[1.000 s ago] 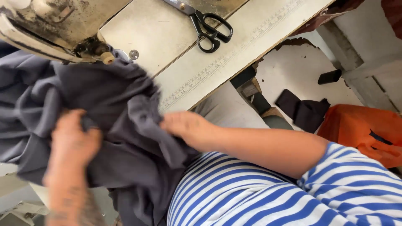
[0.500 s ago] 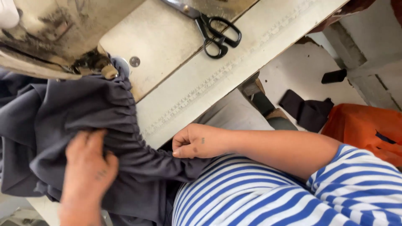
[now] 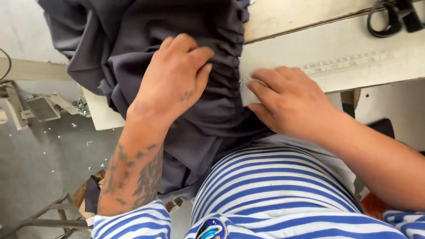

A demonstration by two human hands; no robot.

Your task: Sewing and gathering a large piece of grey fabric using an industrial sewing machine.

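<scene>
Hands (image 3: 175,77) (image 3: 287,102) press grey fabric (image 3: 133,31), gathered edge running away along table (image 3: 310,48).

Left hand (image 3: 177,79) and right hand (image 3: 287,102) pressed flat, palms down

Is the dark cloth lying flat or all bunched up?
Bunched up. The dark grey cloth shows rows of gathered pleats beside the left hand, which presses on it; the right hand rests at its edge.
</scene>
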